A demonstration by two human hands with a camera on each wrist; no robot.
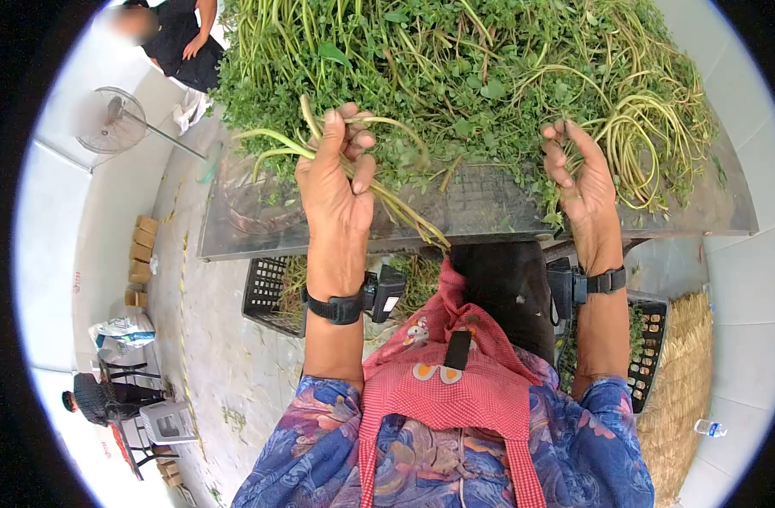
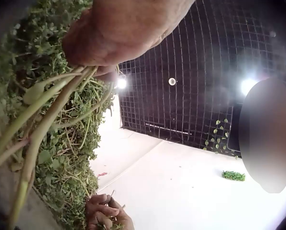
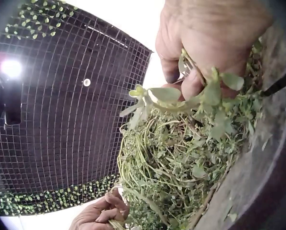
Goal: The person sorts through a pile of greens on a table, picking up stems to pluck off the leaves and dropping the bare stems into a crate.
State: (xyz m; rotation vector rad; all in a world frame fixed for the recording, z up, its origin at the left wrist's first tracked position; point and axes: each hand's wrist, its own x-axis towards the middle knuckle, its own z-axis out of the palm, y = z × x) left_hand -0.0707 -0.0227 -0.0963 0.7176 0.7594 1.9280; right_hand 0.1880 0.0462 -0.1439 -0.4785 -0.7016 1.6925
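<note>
Several long pale-green stems (image 1: 396, 207) are gripped in my left hand (image 1: 341, 173), their ends sticking out on both sides of the palm. In the left wrist view the same stems (image 2: 47, 120) hang below the left hand (image 2: 124, 33). My right hand (image 1: 580, 173) pinches a small leafy sprig (image 1: 553, 203) at the near side of the heap. Small rounded leaves of this sprig (image 3: 164, 95) show under the right hand (image 3: 215, 43) in the right wrist view. A large heap of green plants (image 1: 455, 76) lies just beyond both hands.
The dark table (image 1: 269, 222) bears the heap, with a bundle of bare stems (image 1: 641, 140) at right. Below its edge are two black crates, one left (image 1: 264, 292) and one right (image 1: 651, 339). A fan (image 1: 112, 120) and two other people (image 1: 180, 42) are at left.
</note>
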